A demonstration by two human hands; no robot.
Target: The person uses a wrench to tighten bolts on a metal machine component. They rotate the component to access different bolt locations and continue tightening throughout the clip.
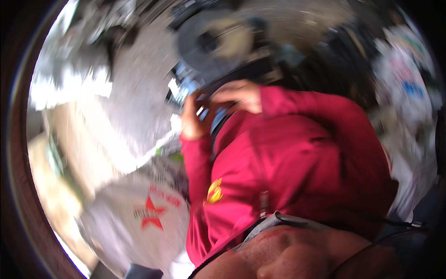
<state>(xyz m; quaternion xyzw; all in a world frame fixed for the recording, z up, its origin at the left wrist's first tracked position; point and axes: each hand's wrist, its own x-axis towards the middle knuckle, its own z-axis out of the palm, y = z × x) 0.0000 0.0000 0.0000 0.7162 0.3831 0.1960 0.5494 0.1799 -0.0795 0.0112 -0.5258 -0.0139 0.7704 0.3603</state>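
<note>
My left hand (194, 118) is raised in front of my red jacket, fingers pointing away from me. My right hand (239, 95) reaches across from the right, and its fingers come close to the left hand's or touch them. Both hands are smeared by motion. Whether anything small lies between them cannot be made out. Just beyond the fingers shows a blurred blue and white object (185, 87) of unclear kind. Farther off is a large round grey thing (193, 44) with a dark centre and a tan area on its right side.
A white plastic bag (116, 223) with a red star stands at my left. More white bags (404, 88) are at the right. Dark, blurred items (344, 56) crowd the far right. Grey floor (144, 88) stretches ahead, with a bright, pale heap (69, 79) at far left.
</note>
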